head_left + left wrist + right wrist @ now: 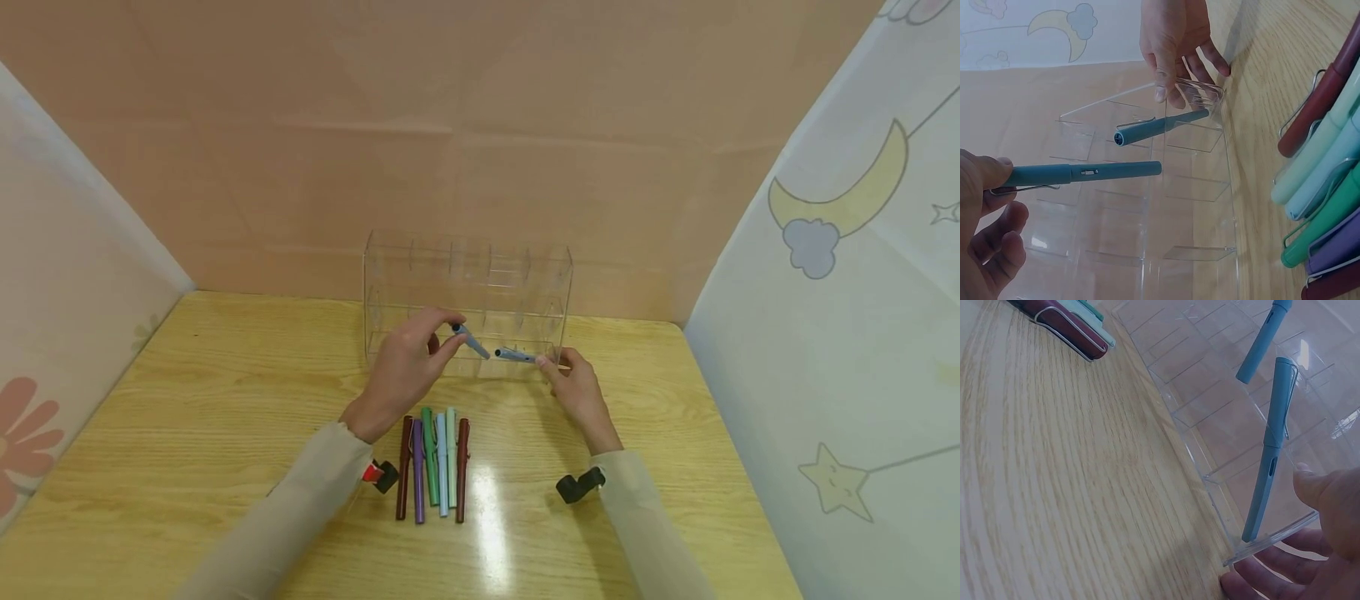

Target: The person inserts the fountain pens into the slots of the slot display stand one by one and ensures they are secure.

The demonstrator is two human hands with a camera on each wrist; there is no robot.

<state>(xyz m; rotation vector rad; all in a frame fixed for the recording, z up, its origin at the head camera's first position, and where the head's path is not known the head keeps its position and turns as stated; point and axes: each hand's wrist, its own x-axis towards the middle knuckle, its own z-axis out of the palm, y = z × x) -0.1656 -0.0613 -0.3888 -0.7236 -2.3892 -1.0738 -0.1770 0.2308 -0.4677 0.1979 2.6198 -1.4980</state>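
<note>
A clear plastic rack (pixel 467 311) with several small compartments stands at the back of the table. My left hand (pixel 405 358) pinches a blue pen (pixel 1085 173) by its capped end, in front of the rack and apart from it in the left wrist view. A second blue pen (pixel 1269 447) lies in the rack's lowest row at the right end, its clip showing. Around the rack's right end wall, my right hand (pixel 583 393) holds on, thumb on the near side and fingers outside. That thumb is close to the second pen.
Several pens lie side by side on the wooden table (pixel 262 400) in front of the rack: dark red, purple, green (pixel 429 454), light blue (pixel 442 467), pale green and another dark red (pixel 462 471). A peach backdrop (pixel 465 150) hangs behind; patterned sheets stand at both sides.
</note>
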